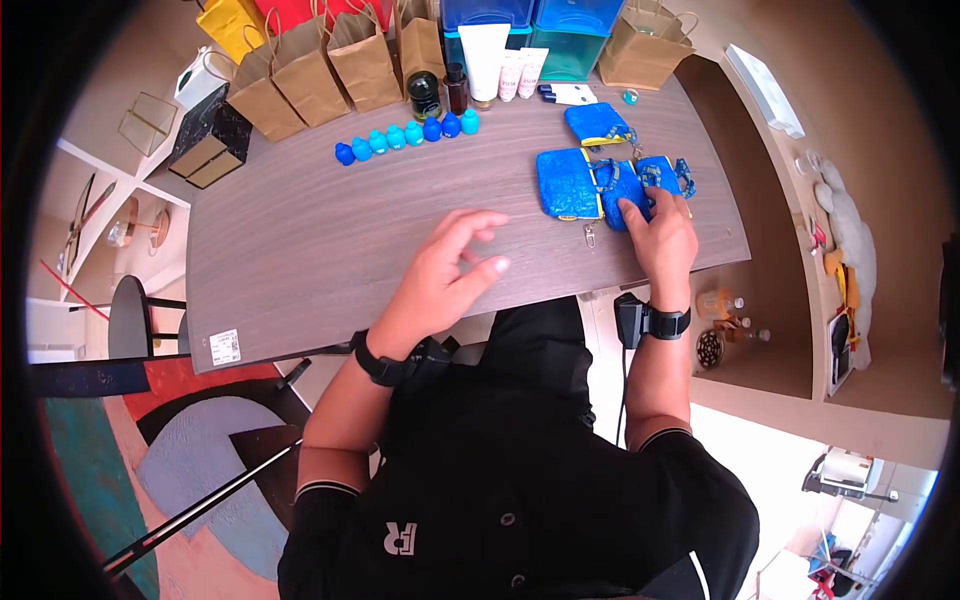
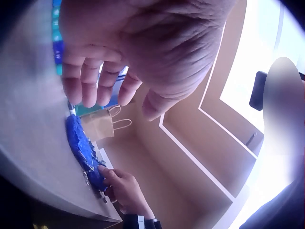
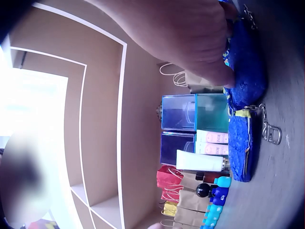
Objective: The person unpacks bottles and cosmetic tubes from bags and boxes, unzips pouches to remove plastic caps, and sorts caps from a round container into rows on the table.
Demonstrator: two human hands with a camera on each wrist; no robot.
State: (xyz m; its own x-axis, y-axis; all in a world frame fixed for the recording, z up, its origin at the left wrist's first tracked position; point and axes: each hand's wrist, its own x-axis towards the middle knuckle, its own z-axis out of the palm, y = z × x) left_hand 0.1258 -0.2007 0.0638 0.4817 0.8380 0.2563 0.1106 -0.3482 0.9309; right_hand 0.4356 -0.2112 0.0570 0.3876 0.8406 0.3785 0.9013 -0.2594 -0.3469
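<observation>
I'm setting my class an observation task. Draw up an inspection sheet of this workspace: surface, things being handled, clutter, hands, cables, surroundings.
Surface: wood-grain table; white label at its near left corner.
Job's things: four blue pouches, grouped toward the right; a metal clip lies beside them.
Clutter: a row of small blue and turquoise pieces; behind, three tubes, paper bags, plastic boxes.
Grippers: right hand holds a pouch; left hand above the table, holding nothing.
Cables: apparently one, thin and black, below the right wrist.
Surroundings: shelves on both sides.
</observation>
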